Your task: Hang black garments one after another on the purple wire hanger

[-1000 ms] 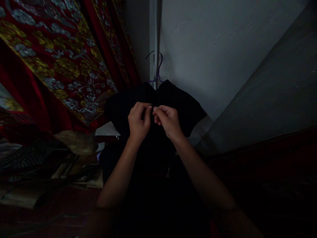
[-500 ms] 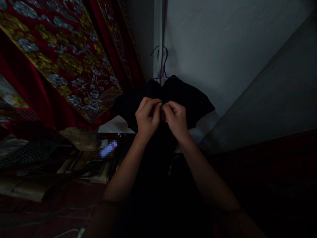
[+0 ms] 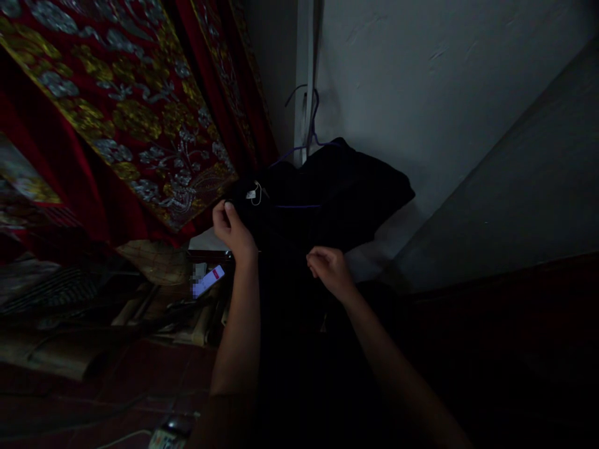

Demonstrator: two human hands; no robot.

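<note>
A dark garment point(image 3: 360, 187) hangs on a thin purple hanger point(image 3: 314, 118). My left hand point(image 3: 234, 231) is closed in a pinch on the garment's edge and holds it out to the left. Beside those fingers a small white tag point(image 3: 251, 194) with a thin loop shows on the cloth. Through the spread opening the hanger's lower bar is visible. Lower and to the right, my right hand point(image 3: 329, 267) is closed, fingertips together against the dark front; the cloth there is too dark to make out what it pinches.
The hanger's hook goes round a pale vertical bar point(image 3: 304, 56) by the grey wall point(image 3: 421, 112). A red cloth with gold and silver decoration point(image 3: 140, 118) hangs at left. Below it a lit phone point(image 3: 209, 280) lies on a bamboo-like surface point(image 3: 201, 327).
My hands were together at the garment's neck. The left has moved left with the edge, the right down, and the front has opened, showing the tag and the hanger bar.
</note>
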